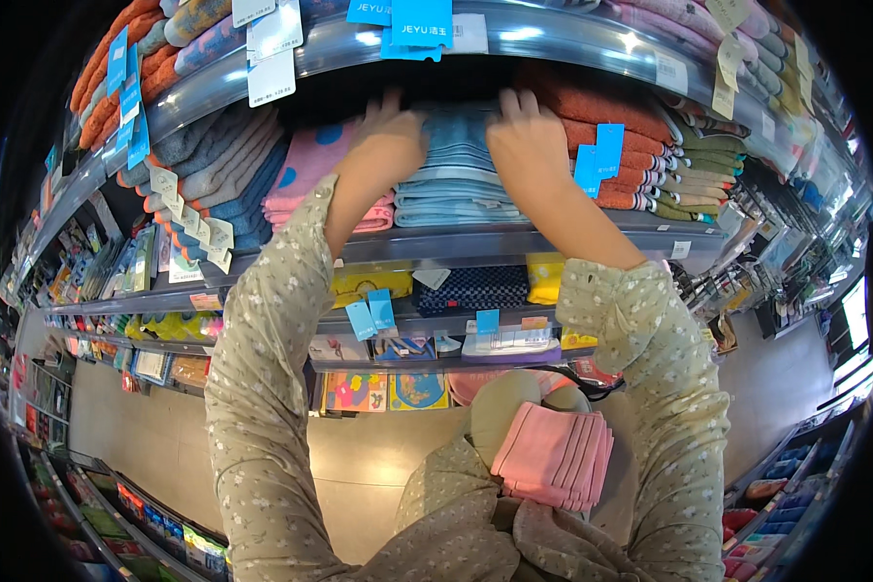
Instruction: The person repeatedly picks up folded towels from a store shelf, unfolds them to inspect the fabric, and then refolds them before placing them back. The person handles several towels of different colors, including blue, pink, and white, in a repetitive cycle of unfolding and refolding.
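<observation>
Both my hands reach into a shelf bay at the stack of folded light blue towels (459, 184). My left hand (390, 141) lies at the stack's left edge, next to the pink towels with blue dots (306, 170), its fingers apart and stretched toward the back. On the right edge rests my right hand (527, 144), fingers spread and bent over the top, beside the orange-red towels (606, 136). The fingertips are partly lost in the dark shelf back. A bundle of folded pink towels (553, 456) sits on my lap.
Grey and blue towels (209, 165) stand at the left, olive-green ones (698, 165) at the right. A shelf edge with blue tags (422, 24) hangs above my hands. Lower shelves hold a dark checked towel (470, 291) and yellow textiles (371, 284). Hanging goods fill the far right.
</observation>
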